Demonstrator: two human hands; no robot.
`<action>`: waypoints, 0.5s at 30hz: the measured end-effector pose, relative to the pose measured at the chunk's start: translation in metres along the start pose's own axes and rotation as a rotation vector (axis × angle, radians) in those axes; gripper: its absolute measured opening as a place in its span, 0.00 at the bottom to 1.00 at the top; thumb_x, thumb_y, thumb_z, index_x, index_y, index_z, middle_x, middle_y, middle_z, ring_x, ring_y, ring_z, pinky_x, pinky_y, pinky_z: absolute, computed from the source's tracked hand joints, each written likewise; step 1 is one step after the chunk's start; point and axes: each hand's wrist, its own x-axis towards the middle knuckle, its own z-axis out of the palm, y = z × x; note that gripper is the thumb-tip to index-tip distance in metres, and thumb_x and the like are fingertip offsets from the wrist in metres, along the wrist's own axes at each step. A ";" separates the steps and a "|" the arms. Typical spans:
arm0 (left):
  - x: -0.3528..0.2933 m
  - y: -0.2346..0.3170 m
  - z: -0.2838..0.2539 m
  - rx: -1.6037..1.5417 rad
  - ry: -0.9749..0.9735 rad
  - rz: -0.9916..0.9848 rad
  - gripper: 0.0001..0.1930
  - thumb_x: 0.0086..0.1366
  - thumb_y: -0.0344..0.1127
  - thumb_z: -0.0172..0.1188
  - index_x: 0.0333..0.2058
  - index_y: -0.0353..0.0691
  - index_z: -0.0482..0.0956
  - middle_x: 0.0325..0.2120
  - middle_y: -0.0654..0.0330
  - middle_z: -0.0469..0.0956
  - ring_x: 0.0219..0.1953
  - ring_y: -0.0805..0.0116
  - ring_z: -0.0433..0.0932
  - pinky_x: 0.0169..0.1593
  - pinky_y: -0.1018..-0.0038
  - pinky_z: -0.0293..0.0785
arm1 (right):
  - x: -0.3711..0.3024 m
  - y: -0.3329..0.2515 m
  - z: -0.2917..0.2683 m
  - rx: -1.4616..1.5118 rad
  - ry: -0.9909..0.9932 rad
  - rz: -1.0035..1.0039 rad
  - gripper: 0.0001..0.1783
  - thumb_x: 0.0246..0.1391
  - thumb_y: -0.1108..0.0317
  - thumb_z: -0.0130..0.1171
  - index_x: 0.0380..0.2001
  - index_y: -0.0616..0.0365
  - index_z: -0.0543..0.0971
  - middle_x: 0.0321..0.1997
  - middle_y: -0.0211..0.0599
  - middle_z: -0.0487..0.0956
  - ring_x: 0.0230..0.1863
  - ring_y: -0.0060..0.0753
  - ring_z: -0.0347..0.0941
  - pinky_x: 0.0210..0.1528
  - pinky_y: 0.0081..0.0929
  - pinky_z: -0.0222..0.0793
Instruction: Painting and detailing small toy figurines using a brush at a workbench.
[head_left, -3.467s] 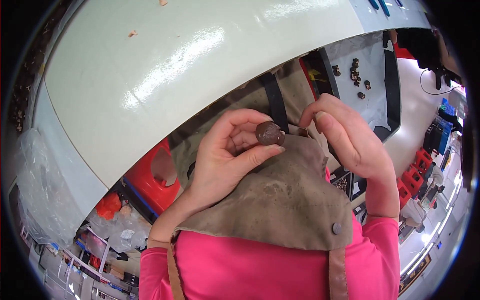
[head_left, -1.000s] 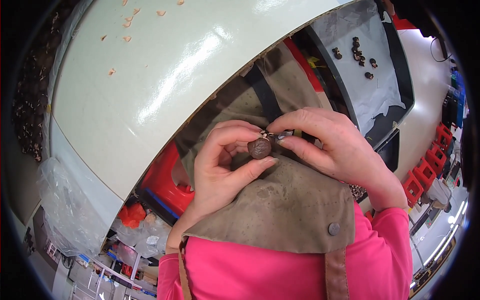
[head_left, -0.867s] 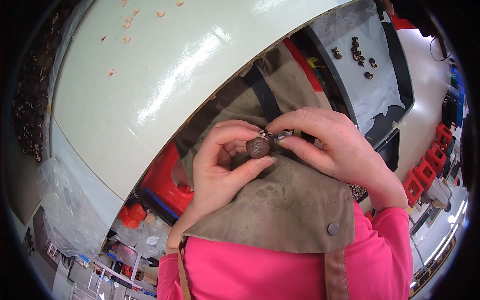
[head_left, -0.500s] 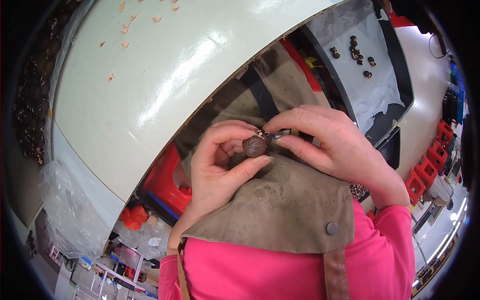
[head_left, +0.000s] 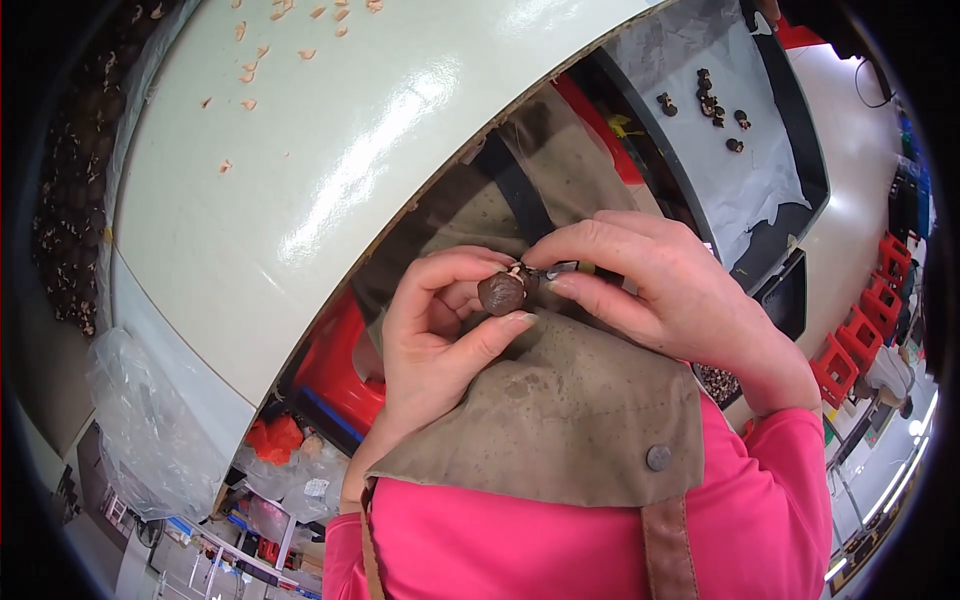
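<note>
My left hand (head_left: 430, 325) is closed, with thumb and fingers curled round a dark brown, wrinkled ball (head_left: 503, 293). Pale ragged bits show along the ball's upper right side. Just right of it, my right hand (head_left: 650, 285) pinches a small dark tool with a silvery, blade-like part (head_left: 563, 268). The tool's tip meets the pale side of the ball or lies very close; the fingers partly hide it. Both hands are over the brown apron (head_left: 560, 410) on my lap.
A pale, glossy table (head_left: 250, 230) curves across the left, with several pale scraps (head_left: 248, 104). Dark brown balls (head_left: 75, 220) are heaped beyond its far-left edge. At right, a black tray (head_left: 800, 160) holds several small brown pieces (head_left: 708, 100) on white paper. Red stools (head_left: 832, 370) stand beyond.
The ball has shifted slightly left and turned a little in my left fingers. My right hand keeps its grip on the tool. More pale scraps show at the top because the view has shifted.
</note>
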 end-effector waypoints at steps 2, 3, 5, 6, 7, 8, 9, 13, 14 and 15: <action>0.000 0.001 0.001 -0.014 0.004 -0.002 0.22 0.52 0.15 0.62 0.45 0.35 0.67 0.46 0.54 0.70 0.46 0.71 0.74 0.49 0.77 0.72 | 0.000 -0.001 -0.002 0.001 -0.004 0.000 0.08 0.53 0.68 0.55 0.38 0.55 0.76 0.30 0.39 0.76 0.33 0.43 0.74 0.33 0.34 0.69; 0.000 0.001 0.001 -0.028 0.002 -0.006 0.22 0.52 0.15 0.62 0.45 0.35 0.67 0.46 0.53 0.70 0.46 0.71 0.74 0.49 0.76 0.72 | 0.000 -0.002 -0.003 0.014 -0.019 0.028 0.09 0.52 0.70 0.56 0.38 0.56 0.76 0.32 0.38 0.77 0.34 0.42 0.74 0.35 0.33 0.69; 0.000 0.001 0.001 -0.042 0.002 -0.010 0.22 0.53 0.15 0.61 0.45 0.35 0.67 0.46 0.53 0.71 0.46 0.71 0.74 0.49 0.76 0.71 | 0.000 -0.003 -0.002 0.027 -0.036 0.056 0.10 0.50 0.72 0.58 0.38 0.58 0.77 0.33 0.38 0.78 0.35 0.41 0.75 0.37 0.32 0.70; 0.000 0.001 0.000 -0.059 0.004 -0.032 0.22 0.53 0.15 0.61 0.45 0.34 0.66 0.46 0.54 0.71 0.46 0.71 0.74 0.50 0.76 0.72 | 0.000 -0.003 -0.002 0.028 -0.033 0.057 0.10 0.50 0.72 0.58 0.38 0.58 0.77 0.34 0.38 0.78 0.35 0.41 0.75 0.37 0.32 0.70; 0.000 0.001 -0.001 -0.075 0.006 -0.054 0.21 0.54 0.16 0.61 0.46 0.34 0.66 0.46 0.54 0.71 0.46 0.70 0.74 0.50 0.75 0.72 | 0.000 -0.003 -0.001 0.029 -0.029 0.058 0.10 0.50 0.72 0.57 0.38 0.58 0.77 0.34 0.37 0.78 0.35 0.41 0.75 0.37 0.31 0.70; 0.000 0.001 -0.001 -0.075 0.007 -0.055 0.21 0.54 0.16 0.61 0.46 0.34 0.66 0.46 0.54 0.71 0.46 0.70 0.74 0.50 0.75 0.72 | 0.000 -0.003 -0.001 0.029 -0.031 0.058 0.10 0.50 0.72 0.57 0.38 0.58 0.77 0.34 0.37 0.78 0.35 0.41 0.75 0.37 0.31 0.70; 0.000 0.001 -0.002 -0.088 0.007 -0.058 0.21 0.54 0.16 0.60 0.46 0.34 0.66 0.46 0.54 0.71 0.47 0.70 0.74 0.50 0.75 0.72 | 0.001 -0.004 -0.001 0.036 -0.037 0.065 0.10 0.50 0.72 0.57 0.38 0.58 0.77 0.34 0.37 0.78 0.35 0.41 0.75 0.37 0.31 0.70; 0.000 0.000 -0.001 -0.123 0.002 -0.063 0.21 0.55 0.15 0.59 0.47 0.34 0.66 0.46 0.54 0.71 0.48 0.69 0.74 0.51 0.74 0.72 | 0.001 -0.003 -0.001 0.038 -0.040 0.066 0.10 0.50 0.72 0.57 0.38 0.58 0.77 0.34 0.37 0.78 0.35 0.40 0.75 0.37 0.30 0.70; 0.000 -0.001 -0.001 -0.123 0.004 -0.063 0.21 0.55 0.15 0.59 0.47 0.34 0.66 0.46 0.54 0.71 0.48 0.69 0.74 0.51 0.74 0.72 | 0.001 -0.003 -0.001 0.038 -0.042 0.065 0.10 0.50 0.72 0.57 0.38 0.58 0.77 0.34 0.37 0.78 0.35 0.40 0.75 0.37 0.30 0.70; 0.000 -0.001 -0.001 -0.126 0.001 -0.062 0.21 0.55 0.15 0.59 0.47 0.34 0.66 0.46 0.54 0.71 0.48 0.69 0.74 0.51 0.74 0.71 | 0.001 -0.003 -0.001 0.042 -0.040 0.070 0.10 0.50 0.72 0.57 0.38 0.58 0.77 0.34 0.37 0.78 0.35 0.40 0.75 0.36 0.30 0.70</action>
